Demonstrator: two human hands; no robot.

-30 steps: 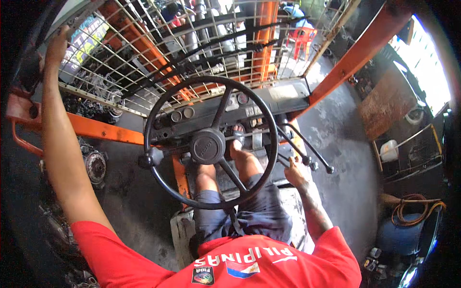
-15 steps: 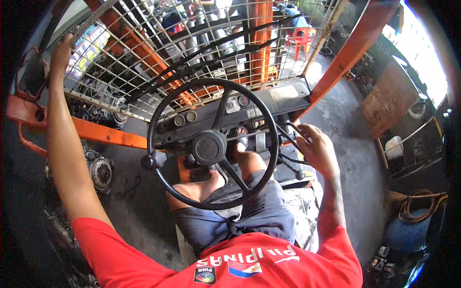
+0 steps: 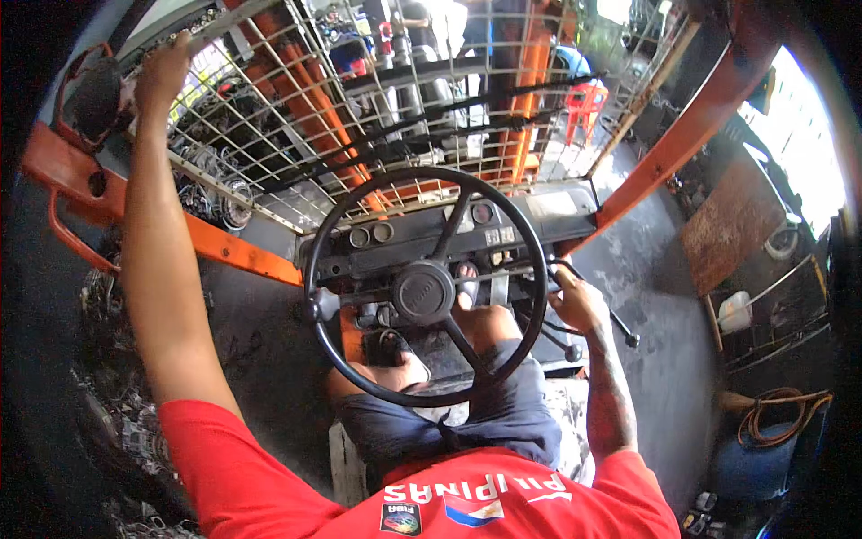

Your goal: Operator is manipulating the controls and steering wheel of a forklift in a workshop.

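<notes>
I sit behind a black steering wheel (image 3: pixel 533 260) with a knob (image 3: pixel 325 305) on its left rim. My left hand (image 3: pixel 163 79) reaches far up to the left, its fingers closed around the metal edge of the wire mesh guard (image 3: pixel 269 117); part of its grip is hidden. To the right of the wheel, my right hand (image 3: pixel 580 304) is closed on a thin black lever (image 3: pixel 566 268). Other levers with black knobs (image 3: pixel 573 352) stick out just below and beside it. Behind the wheel lies a dark dashboard (image 3: pixel 409 235) with round gauges (image 3: pixel 360 237).
Orange frame posts (image 3: pixel 669 162) stand on both sides. My feet are near the pedals, a sandal (image 3: pixel 392 346) on the left one. Past the mesh are a red plastic chair (image 3: pixel 585 103) and people. Machine parts (image 3: pixel 215 198) lie left; a blue drum (image 3: pixel 759 463) and hose stand right.
The whole view has shifted, so the wheel sits lower and farther right. My right hand has closed more firmly on the lever. My left foot has shifted below the wheel.
</notes>
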